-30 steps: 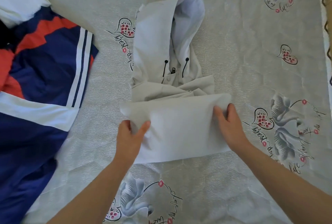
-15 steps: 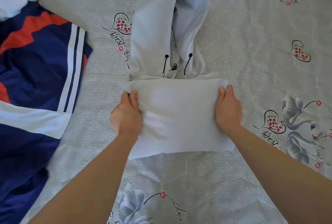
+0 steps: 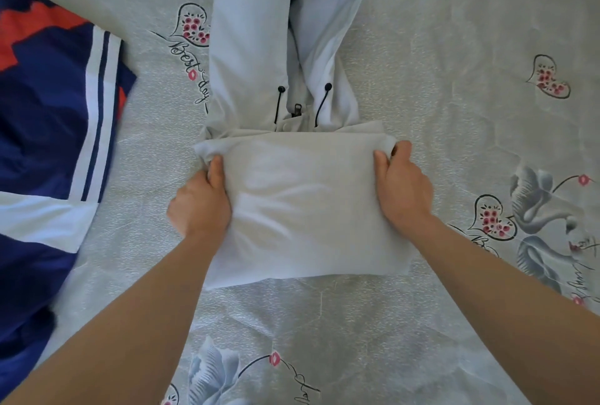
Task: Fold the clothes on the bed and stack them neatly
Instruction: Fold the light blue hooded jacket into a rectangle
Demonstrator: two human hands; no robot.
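A pale grey hooded jacket [image 3: 302,210] lies in the middle of the bed, its body folded into a flat rectangle and its hood [image 3: 285,25] stretched away from me with two black drawcords. My left hand [image 3: 201,203] grips the fold's left edge, thumb on top. My right hand [image 3: 402,187] pinches the fold's upper right corner. The folded edge reaches the base of the hood, just below the zip pull.
A navy, red and white striped garment [image 3: 52,132] lies spread along the left side of the bed. The bedsheet [image 3: 454,80] is pale grey with heart and swan prints, open to the right and in front of the jacket.
Both hands carried the folded lower part of the jacket up toward the hood, so the fold now covers the chest. The view also shifted closer to the jacket.
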